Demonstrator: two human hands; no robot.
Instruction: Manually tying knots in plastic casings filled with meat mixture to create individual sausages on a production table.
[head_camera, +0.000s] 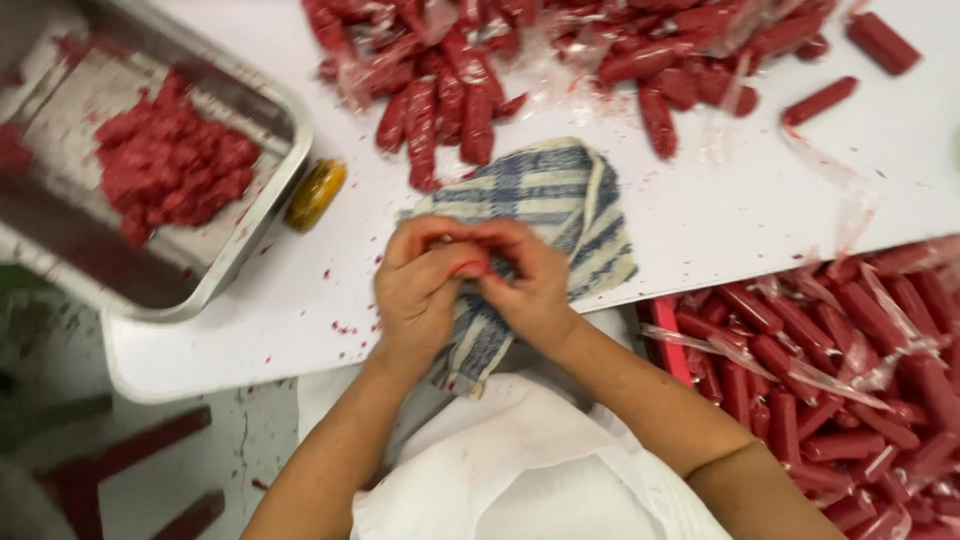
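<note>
Head camera looks straight down on two bare hands pressed together at the near edge of a white table (700, 215). The fingers of the left hand (418, 292) curl inward and meet those of the right hand (528, 285) over a small red piece (470, 268), only a sliver of which shows between the fingertips; both sets of fingers are closed on it, pinching from opposite sides, so neither hand is plainly the nearer. Its long axis cannot be told, since the fingers hide nearly all of it. Directly beneath and beyond the hands lies a blue-and-cream checked cloth (550, 195), rumpled, one corner hanging off the table edge toward the person's white apron (520, 470). Farther out, across the top of the table, a heap of red sausages (450, 95) lies tangled with clear plastic wrappings, most of them lengthwise away from the person. To the left sits a metal tray (250, 235) holding a mound of red minced meat (170, 160), with a small yellow-brown object (315, 193) just beside its rim. At the right, below table level, a red crate (662, 322) is piled with more sausages (850, 400).
</note>
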